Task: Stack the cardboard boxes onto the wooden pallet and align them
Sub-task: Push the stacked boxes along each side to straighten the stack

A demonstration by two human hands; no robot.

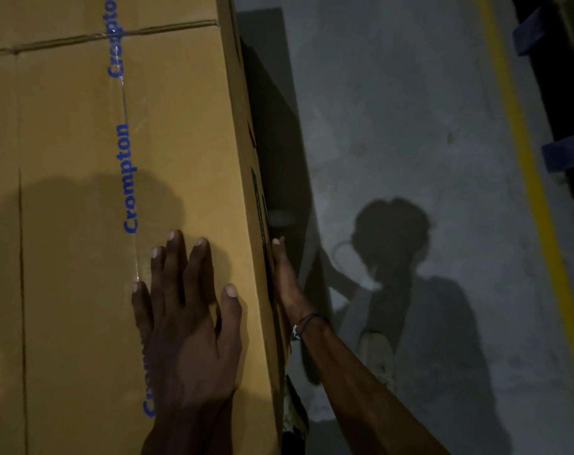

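My left hand (187, 316) lies flat, fingers spread, on the top of the cardboard box (82, 142); my right hand (284, 277) presses straight-fingered against its right side. The box's long axis follows its tape seam (128, 178), away from me. I judge a lopsided shove could skew it; the pallet is hidden.

We see a tan box (82, 159) with blue lettering, and a grey floor (394, 126) with a yellow stripe (522, 152).

"Crompton" in blue, repeated along clear tape (125, 133) on cardboard box (66, 142) top, running just beyond left hand (187, 310) fingertips.
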